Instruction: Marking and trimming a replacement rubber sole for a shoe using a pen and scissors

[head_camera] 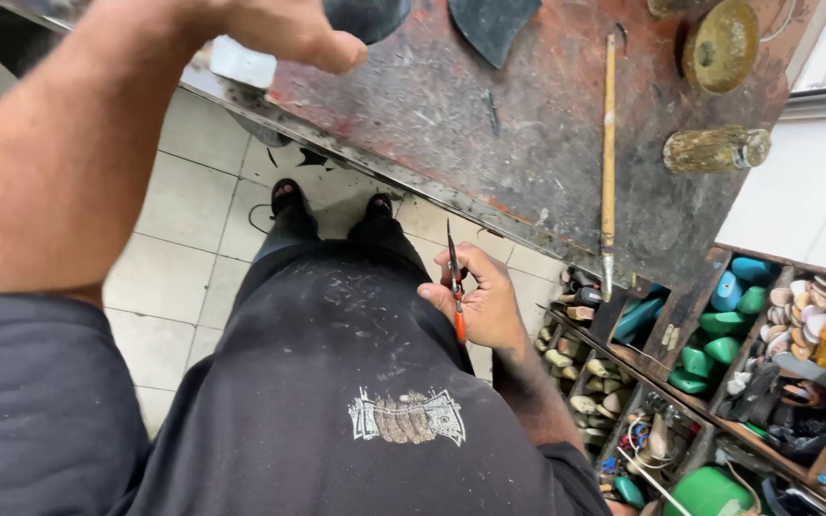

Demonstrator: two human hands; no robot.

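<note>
Left forearm fills upper left of frame, left hand (279,29) up top, fingers loosely curled, empty. Mid-frame, right hand (478,301) clenched round orange-handled scissors (456,291), blades up. Looks paused btwn cuts; next needs stock brought from stained workbench (528,115). Long brush (608,153) lies beyond.

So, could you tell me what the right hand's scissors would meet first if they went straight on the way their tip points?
The right hand holds orange-handled scissors tip pointing away, toward the workbench. Going straight on, the tip would probably meet the bench's near edge first, though depth is hard to judge.
</note>
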